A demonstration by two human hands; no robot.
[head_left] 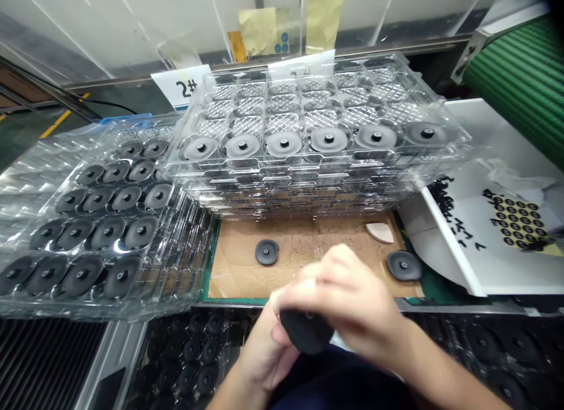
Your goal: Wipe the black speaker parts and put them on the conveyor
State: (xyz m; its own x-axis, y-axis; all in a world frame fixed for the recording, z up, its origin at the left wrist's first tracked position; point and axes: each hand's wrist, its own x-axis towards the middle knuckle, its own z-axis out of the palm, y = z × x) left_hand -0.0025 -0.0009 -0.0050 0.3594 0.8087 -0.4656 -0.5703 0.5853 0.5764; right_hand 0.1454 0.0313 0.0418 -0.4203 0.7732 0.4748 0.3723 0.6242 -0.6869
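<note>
In the head view, your left hand (267, 354) holds a black disc (307, 332) by its edge, close before your body. Your right hand (352, 298) is blurred, its fingers bent over the disc's upper side; whether they also grip it, I cannot tell. Another disc (267, 252) lies on the cardboard (233, 272), before the stacked clear trays (304, 166).

Both hands (352, 301) close together, fingers bent
</note>
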